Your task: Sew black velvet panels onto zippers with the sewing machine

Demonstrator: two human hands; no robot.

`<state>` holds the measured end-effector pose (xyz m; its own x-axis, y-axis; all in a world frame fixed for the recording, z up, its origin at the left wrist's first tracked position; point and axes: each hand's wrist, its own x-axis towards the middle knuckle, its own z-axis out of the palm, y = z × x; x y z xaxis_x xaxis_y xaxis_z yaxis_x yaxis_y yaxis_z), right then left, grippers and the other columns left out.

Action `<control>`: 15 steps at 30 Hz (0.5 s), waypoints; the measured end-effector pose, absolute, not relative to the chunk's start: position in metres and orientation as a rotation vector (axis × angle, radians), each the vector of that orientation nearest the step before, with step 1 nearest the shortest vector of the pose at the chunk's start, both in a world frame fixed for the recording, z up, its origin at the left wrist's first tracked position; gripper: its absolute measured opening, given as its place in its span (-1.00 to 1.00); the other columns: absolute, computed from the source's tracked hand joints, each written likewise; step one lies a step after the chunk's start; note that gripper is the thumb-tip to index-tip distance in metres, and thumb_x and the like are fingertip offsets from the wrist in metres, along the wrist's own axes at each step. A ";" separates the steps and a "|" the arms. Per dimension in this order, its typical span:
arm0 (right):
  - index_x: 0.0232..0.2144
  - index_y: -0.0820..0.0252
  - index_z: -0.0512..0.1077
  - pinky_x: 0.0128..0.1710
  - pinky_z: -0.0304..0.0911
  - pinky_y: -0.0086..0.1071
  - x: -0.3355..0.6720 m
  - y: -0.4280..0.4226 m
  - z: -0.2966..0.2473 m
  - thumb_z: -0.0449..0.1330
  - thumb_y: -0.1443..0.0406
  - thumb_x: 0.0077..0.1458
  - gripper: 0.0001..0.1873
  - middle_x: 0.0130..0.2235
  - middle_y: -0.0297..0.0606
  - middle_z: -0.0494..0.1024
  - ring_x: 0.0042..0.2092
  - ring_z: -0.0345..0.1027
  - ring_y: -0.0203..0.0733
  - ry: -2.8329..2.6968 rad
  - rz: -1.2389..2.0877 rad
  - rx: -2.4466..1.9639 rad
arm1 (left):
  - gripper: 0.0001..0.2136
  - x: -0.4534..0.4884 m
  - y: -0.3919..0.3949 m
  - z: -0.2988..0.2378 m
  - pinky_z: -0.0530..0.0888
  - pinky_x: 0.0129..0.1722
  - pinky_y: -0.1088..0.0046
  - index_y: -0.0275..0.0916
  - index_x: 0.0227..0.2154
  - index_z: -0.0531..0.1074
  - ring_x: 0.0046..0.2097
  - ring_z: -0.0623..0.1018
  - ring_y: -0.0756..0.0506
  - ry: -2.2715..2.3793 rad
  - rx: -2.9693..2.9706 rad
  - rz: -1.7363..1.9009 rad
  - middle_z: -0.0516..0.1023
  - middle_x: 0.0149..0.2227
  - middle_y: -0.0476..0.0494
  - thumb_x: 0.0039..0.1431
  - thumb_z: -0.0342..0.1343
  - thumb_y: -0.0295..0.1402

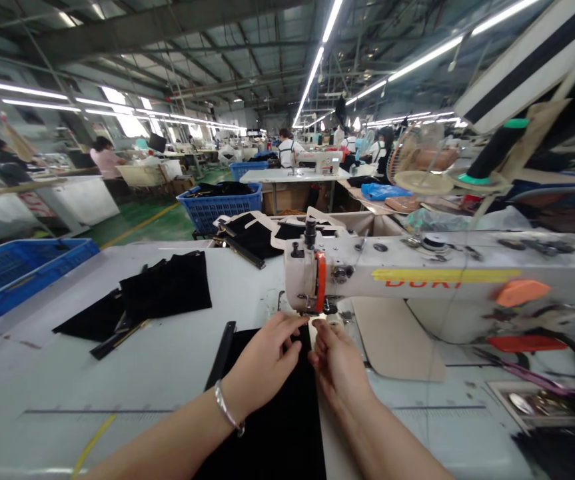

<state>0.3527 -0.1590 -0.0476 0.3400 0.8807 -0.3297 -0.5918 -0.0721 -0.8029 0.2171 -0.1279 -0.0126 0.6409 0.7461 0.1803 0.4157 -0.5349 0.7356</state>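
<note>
Our left hand (262, 363) and right hand (340, 363) both pinch the black fabric (277, 427) on the worktop (167, 373), right beneath the sewing machine (417, 273) head.

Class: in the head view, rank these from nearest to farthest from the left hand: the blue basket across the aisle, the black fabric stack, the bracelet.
1. Bracelet, on the left hand's own wrist.
2. Black fabric stack, upper left on the table.
3. Blue basket, beyond the table.

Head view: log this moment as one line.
left hand: on black fabric | right hand: pinching fabric edge | site: under sewing machine head | nearby: black fabric stack on table
</note>
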 end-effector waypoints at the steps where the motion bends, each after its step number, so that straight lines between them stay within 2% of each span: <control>1: -0.45 0.16 0.16 -0.65 0.01 -0.55 0.355 -0.166 -0.045 0.26 0.12 0.01 -0.64 -0.62 -0.56 0.00 -0.61 -0.13 -0.46 -0.381 1.235 -1.100 | -0.56 0.217 -0.131 -0.012 0.38 0.09 0.32 -0.14 0.14 0.28 -0.02 0.42 -0.03 0.833 2.308 0.650 0.40 0.01 -0.12 0.23 -0.13 -0.56; 3: -0.40 0.17 0.25 -0.70 -0.02 -0.53 0.359 -0.182 -0.040 0.25 0.10 0.04 -0.68 -0.63 -0.55 0.07 -0.64 -0.08 -0.45 -0.486 1.228 -1.149 | -0.51 0.218 -0.138 -0.011 0.21 0.26 0.24 -0.16 0.21 0.16 0.22 0.26 -0.06 0.637 2.506 0.587 0.29 0.19 -0.15 0.24 -0.17 -0.60; 4: -0.39 0.18 0.28 -0.72 -0.06 -0.51 0.363 -0.192 -0.037 0.23 0.08 0.06 -0.69 -0.62 -0.53 0.11 -0.66 -0.06 -0.44 -0.571 1.236 -1.203 | -0.50 0.219 -0.140 -0.012 0.19 0.28 0.22 -0.19 0.23 0.11 0.25 0.22 -0.08 0.562 2.559 0.518 0.25 0.23 -0.17 0.24 -0.15 -0.60; 6: -0.39 0.18 0.29 -0.73 -0.09 -0.49 0.371 -0.215 -0.030 0.15 0.05 0.13 -0.69 -0.59 -0.51 0.17 -0.68 -0.02 -0.43 -0.794 1.232 -1.381 | -0.59 0.223 -0.141 -0.013 0.33 0.18 0.22 -0.23 0.14 0.24 0.15 0.36 -0.12 0.538 2.595 0.403 0.38 0.13 -0.20 0.24 -0.07 -0.55; 8: -0.40 0.15 0.28 -0.67 -0.02 -0.47 0.386 -0.243 -0.020 0.04 0.06 0.21 -0.70 -0.56 -0.48 0.18 -0.64 0.05 -0.41 -1.062 1.149 -1.602 | -0.79 0.225 -0.140 -0.014 0.45 -0.01 0.29 -0.23 -0.11 0.44 -0.08 0.48 -0.10 0.608 2.567 0.413 0.51 -0.13 -0.14 0.27 -0.04 -0.46; 9: -0.39 0.14 0.29 -0.62 0.03 -0.47 0.397 -0.257 -0.013 0.01 0.08 0.23 -0.71 -0.56 -0.46 0.20 -0.60 0.10 -0.39 -1.180 1.055 -1.706 | -0.82 0.226 -0.140 -0.013 0.46 -0.09 0.35 -0.22 -0.22 0.48 -0.16 0.49 -0.07 0.637 2.530 0.444 0.51 -0.23 -0.10 0.29 -0.04 -0.42; 11: -0.35 0.10 0.34 -0.48 0.13 -0.44 0.429 -0.285 0.001 0.00 0.08 0.24 -0.73 -0.49 -0.41 0.32 -0.47 0.23 -0.33 -1.319 0.744 -1.879 | -0.80 0.224 -0.140 -0.011 0.46 -0.18 0.46 -0.18 -0.30 0.51 -0.24 0.49 -0.02 0.696 2.387 0.496 0.50 -0.29 -0.05 0.29 -0.03 -0.36; 13: -0.27 0.02 0.39 -0.33 0.20 -0.39 0.476 -0.307 0.013 0.08 0.04 0.18 -0.75 -0.35 -0.38 0.45 -0.34 0.33 -0.27 -1.232 0.268 -2.045 | -0.81 0.221 -0.144 -0.008 0.47 -0.32 0.55 -0.15 -0.31 0.53 -0.33 0.49 0.02 0.795 2.143 0.466 0.49 -0.31 -0.03 0.26 0.01 -0.31; 15: -0.20 -0.04 0.43 -0.21 0.20 -0.28 0.532 -0.319 0.015 0.14 0.05 0.12 -0.75 -0.22 -0.34 0.51 -0.24 0.37 -0.17 -1.109 -0.173 -2.205 | -0.81 0.218 -0.151 -0.004 0.46 -0.47 0.59 -0.18 -0.32 0.55 -0.43 0.47 0.05 0.892 1.892 0.392 0.47 -0.33 -0.02 0.22 0.04 -0.28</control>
<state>0.5317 -0.3187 0.0153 0.6326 0.6699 0.3888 0.7564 -0.4265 -0.4959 0.2181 -0.1508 -0.0043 0.6796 0.7259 -0.1059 0.4135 -0.2598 0.8726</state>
